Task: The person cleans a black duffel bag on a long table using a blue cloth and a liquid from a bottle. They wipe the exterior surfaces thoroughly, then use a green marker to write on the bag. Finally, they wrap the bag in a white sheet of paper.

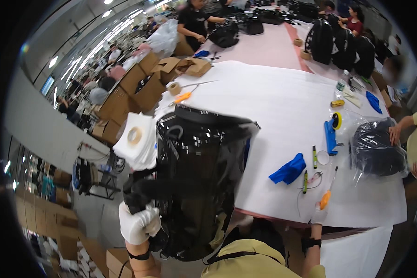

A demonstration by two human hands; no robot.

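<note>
Our left hand (140, 223) squeezes a strap (138, 197) at seven o'clock; at four, our right hand (318, 216) reaches a tool (325, 200), grip unclear.

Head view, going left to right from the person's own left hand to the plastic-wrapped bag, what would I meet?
Left hand, shiny black bag, crumpled blue item, right hand, clear bottle, plastic-wrapped bag.

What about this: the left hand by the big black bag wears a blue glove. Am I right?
The colour is wrong: in the head view, the left hand by the big black bag wears a white glove.
</note>
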